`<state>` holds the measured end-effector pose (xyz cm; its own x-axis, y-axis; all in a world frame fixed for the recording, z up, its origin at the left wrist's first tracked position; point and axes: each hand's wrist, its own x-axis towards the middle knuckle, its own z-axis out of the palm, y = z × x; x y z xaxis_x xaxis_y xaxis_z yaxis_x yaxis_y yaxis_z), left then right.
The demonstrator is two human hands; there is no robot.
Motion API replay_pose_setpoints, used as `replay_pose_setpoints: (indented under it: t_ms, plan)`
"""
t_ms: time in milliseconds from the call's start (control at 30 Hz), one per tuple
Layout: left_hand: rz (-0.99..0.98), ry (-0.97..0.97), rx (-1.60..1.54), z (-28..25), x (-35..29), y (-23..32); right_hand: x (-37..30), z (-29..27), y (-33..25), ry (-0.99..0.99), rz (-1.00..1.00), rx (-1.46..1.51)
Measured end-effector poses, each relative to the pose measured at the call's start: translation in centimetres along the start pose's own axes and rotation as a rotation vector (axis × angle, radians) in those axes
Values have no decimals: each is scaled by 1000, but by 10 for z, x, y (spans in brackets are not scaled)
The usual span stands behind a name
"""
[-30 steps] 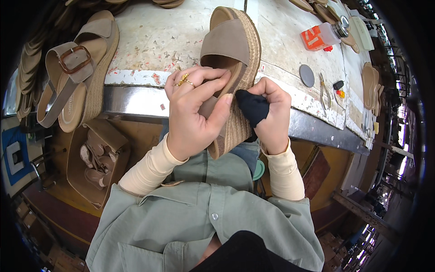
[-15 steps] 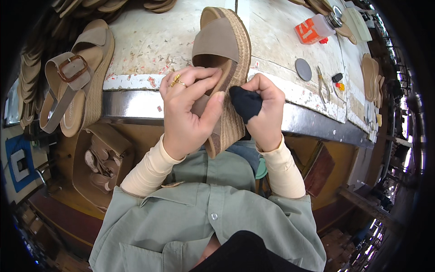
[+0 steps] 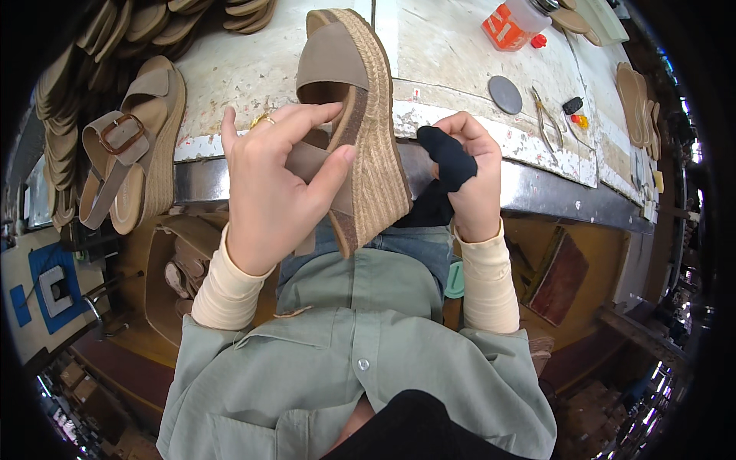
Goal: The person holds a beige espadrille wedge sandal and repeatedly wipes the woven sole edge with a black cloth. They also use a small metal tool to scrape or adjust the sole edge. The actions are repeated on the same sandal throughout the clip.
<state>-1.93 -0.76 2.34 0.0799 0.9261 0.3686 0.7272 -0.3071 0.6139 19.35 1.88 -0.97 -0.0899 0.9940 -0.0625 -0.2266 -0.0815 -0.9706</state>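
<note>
My left hand (image 3: 280, 184) grips a taupe wedge sandal (image 3: 376, 138), its fingers inside by the insole and its thumb along the sole edge. The sandal is tipped on its side, toe away from me, with the woven rope wedge turned toward the right. A bunched black cloth (image 3: 448, 157) is pinched in my right hand (image 3: 479, 172), which is a little to the right of the wedge and apart from it. Part of the cloth hangs down beside the heel.
A matching buckled sandal (image 3: 138, 146) stands at the left of the worn white worktable (image 3: 222, 77). Several soles (image 3: 57, 130) are stacked beyond it. To the right lie a bottle with an orange label (image 3: 510, 27), a grey disc (image 3: 505, 94) and pliers (image 3: 548, 123). A box (image 3: 169, 299) sits below the table.
My right hand has drawn the black cloth away from the rope wedge to the right. My left hand and the sandal have shifted left, and the wedge side shows more fully.
</note>
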Motion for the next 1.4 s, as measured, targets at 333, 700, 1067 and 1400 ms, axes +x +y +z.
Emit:
replay_pose_setpoints:
  t_ms: [333,700,1067,1400]
  plan:
    - [-9,109,-274,21,9,-3,9,18,9,-108,-38,-13]
    - [14,125,-266,23,7,-4,12,33,20,-58,-200,-212]
    - [23,139,-287,25,6,-7,10,38,21,-17,-214,-216]
    - [36,155,-291,27,7,-8,9,38,22,6,-153,-185]
